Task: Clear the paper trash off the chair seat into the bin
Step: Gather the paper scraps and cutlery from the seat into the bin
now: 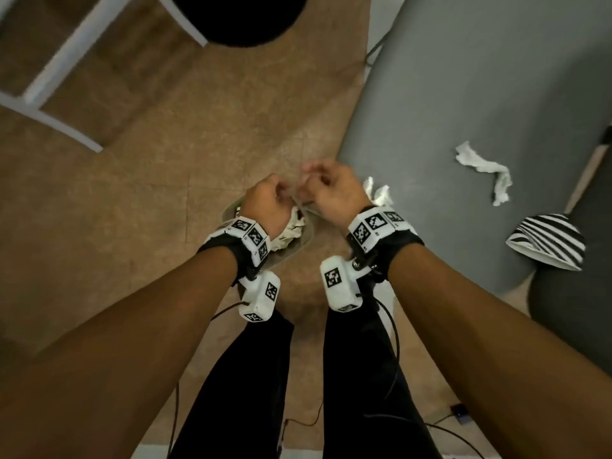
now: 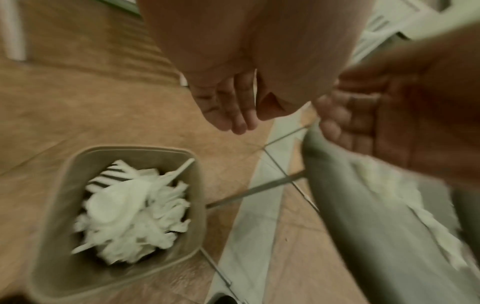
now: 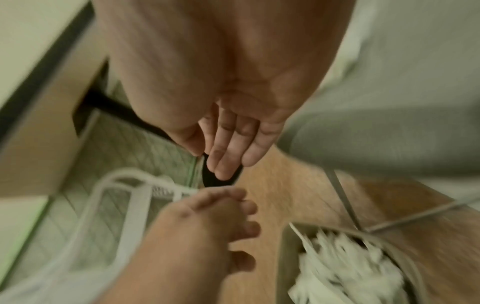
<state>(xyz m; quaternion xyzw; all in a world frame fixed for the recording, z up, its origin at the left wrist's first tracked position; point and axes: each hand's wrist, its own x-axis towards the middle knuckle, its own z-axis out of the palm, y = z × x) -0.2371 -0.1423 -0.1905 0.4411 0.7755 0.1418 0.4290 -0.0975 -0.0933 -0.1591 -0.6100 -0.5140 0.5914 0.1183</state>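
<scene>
My left hand (image 1: 265, 200) and right hand (image 1: 331, 190) hover close together above the beige bin (image 1: 299, 245) on the floor. In the wrist views the left hand (image 2: 228, 107) and the right hand (image 3: 233, 144) hang with fingers nearly straight and hold nothing. The bin (image 2: 130, 149) is full of crumpled white paper (image 2: 130, 214). To the right, the grey chair seat (image 1: 480, 94) holds a twisted white tissue (image 1: 483, 170). A second tissue (image 1: 379, 193) lies at its near edge by my right wrist. A black-and-white striped paper piece (image 1: 546, 240) lies further right.
A white furniture frame (image 1: 49, 77) and a black round object (image 1: 238, 18) stand at the top left on the tan floor. Thin metal chair legs (image 2: 259, 185) run beside the bin. Cables trail by my legs. A white wire basket (image 3: 124, 195) sits to the left.
</scene>
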